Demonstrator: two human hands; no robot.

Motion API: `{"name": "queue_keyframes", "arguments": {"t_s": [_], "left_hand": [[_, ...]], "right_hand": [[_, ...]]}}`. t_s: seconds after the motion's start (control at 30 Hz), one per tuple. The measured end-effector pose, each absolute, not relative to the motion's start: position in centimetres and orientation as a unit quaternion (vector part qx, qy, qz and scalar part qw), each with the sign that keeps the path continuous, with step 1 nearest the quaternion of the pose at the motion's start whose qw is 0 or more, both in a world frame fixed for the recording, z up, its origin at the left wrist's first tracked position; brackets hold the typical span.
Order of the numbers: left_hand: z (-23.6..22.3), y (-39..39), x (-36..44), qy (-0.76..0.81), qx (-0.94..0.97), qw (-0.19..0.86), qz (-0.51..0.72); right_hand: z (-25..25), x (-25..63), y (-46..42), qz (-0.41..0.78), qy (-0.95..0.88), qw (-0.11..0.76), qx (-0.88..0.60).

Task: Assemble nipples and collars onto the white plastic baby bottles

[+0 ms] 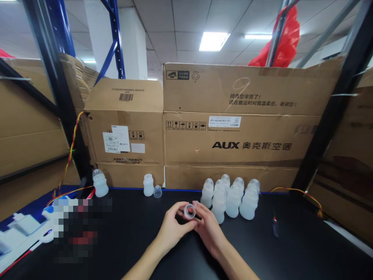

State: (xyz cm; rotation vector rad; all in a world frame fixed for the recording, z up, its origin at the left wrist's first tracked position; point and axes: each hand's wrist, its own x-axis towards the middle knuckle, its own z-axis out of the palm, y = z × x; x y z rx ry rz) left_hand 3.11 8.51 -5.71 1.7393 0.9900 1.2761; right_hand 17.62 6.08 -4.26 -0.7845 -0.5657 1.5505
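Observation:
My left hand [172,224] and my right hand [210,229] meet in front of me above the black table. Between their fingertips is a small translucent ring-shaped bottle part [189,211], its round opening facing me. Both hands are closed on it, thumbs and fingers around its rim; the fingers hide its far side. Beyond the hands stand an uncapped milky baby bottle [148,185] and, beside it, a clear dome cap [157,191]. Just right of my right hand, several capped baby bottles [219,202] are grouped upright.
Another capped bottle [100,183] stands at the back left. A power strip [32,233] with plugs lies left of it, near a blurred-out patch. A small dark-handled tool [275,226] lies on the right. Cardboard boxes [198,163] and dark rack posts [323,101] close off the back.

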Motion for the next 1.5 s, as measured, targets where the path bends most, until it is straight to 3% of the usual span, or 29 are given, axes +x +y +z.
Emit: {"name": "queue_keyframes", "arguments": {"t_s": [0.23,0.53,1.5], "left_hand": [[-6.1,8.6,2.9,0.395,0.695,0.327,0.505],[-5.7,9.2,2.8,0.386,0.674,0.351,0.523],[-4.4,7.1,2.3,0.399,0.787,0.183,0.433]], "right_hand": [[-4.5,17.3,6.2,0.674,-0.238,0.616,-0.331],[-4.9,17.7,6.2,0.72,-0.205,0.605,-0.273],[-6.1,16.8,6.4,0.511,-0.396,0.645,-0.409]]}}
